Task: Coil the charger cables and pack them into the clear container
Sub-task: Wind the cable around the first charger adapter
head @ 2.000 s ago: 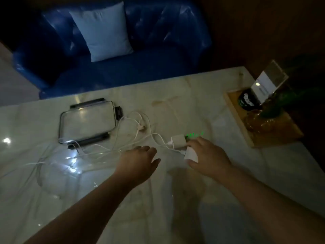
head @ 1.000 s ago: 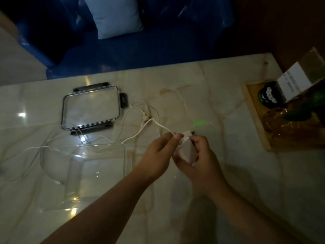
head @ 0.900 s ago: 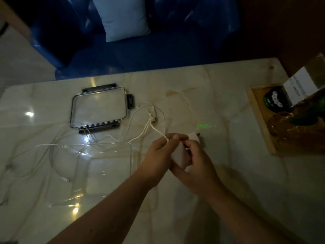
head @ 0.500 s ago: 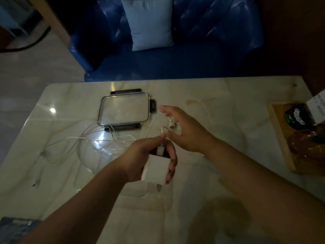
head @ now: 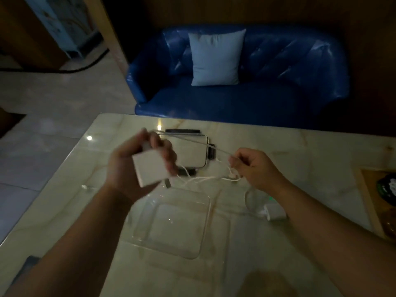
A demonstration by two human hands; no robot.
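Note:
My left hand holds a white charger block above the marble table. Its white cable runs taut to my right hand, which pinches it between thumb and fingers. More white cable lies tangled on the table below my hands. The clear container stands open and empty just below them. Its lid with dark clips lies behind it. A second white charger plug rests on the table by my right forearm.
A wooden tray with a dark round object sits at the right edge. A blue sofa with a pale cushion stands beyond the table. A dark flat item lies at the near left edge.
My left hand has lifted the charger block higher. My right hand has taken hold of the cable and drawn it out to the right. The view has tilted up.

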